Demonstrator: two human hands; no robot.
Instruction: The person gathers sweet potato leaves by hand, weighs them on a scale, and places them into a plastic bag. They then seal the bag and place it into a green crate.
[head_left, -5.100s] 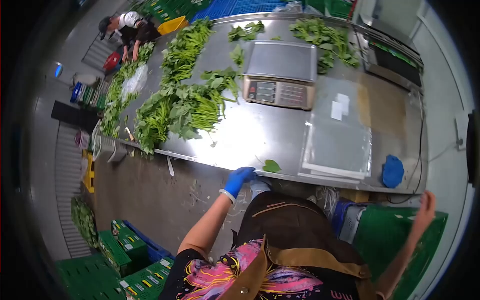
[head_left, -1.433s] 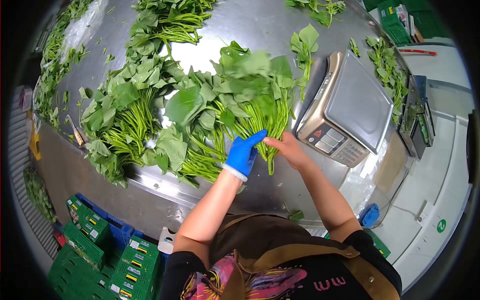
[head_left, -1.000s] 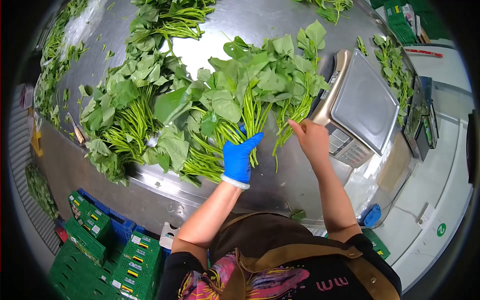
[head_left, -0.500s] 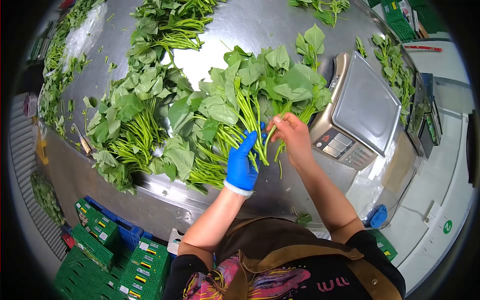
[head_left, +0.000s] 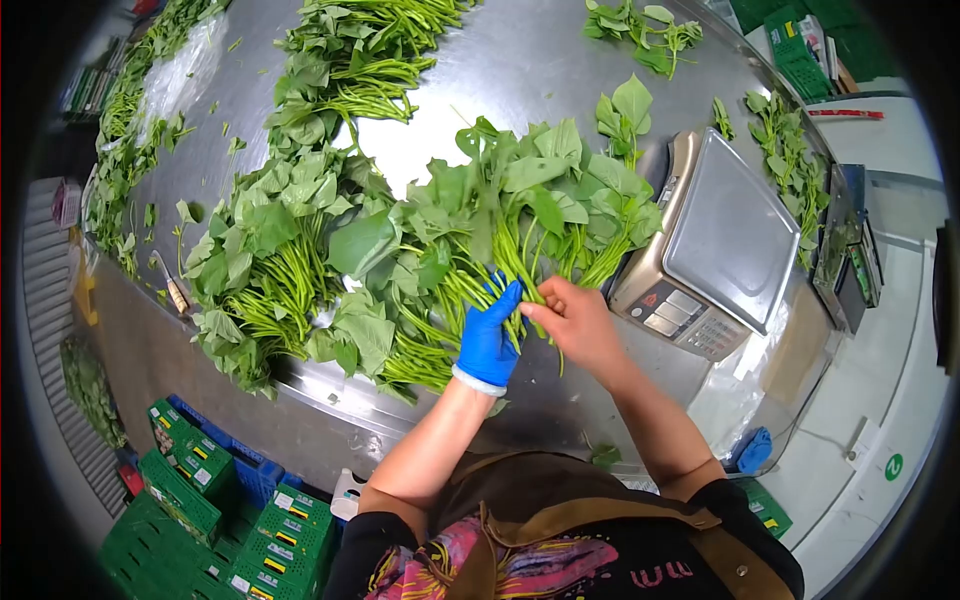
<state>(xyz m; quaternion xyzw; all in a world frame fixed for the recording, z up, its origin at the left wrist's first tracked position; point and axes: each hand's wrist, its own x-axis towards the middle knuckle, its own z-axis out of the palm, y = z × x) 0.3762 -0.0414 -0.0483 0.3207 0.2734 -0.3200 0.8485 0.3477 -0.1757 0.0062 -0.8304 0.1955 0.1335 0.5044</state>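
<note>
My left hand, in a blue glove, is wrapped round a bunch of green leafy stems over the metal table's front part. My bare right hand touches the same bunch from the right, its thumb and fingers pinched at the lower stems beside the blue thumb. Leaves fan out above both hands. More bundles of leafy stems lie to the left, and loose stems lie just right of the held bunch, near the scale.
A scale stands right of my hands. Further leafy piles lie at the back and left of the metal table. A knife rests at the left edge. Green crates stand below left.
My right hand has moved down and left, from the bunch's right side onto its lower stems. The stems in my left hand are drawn closer together. The view has shifted slightly.
</note>
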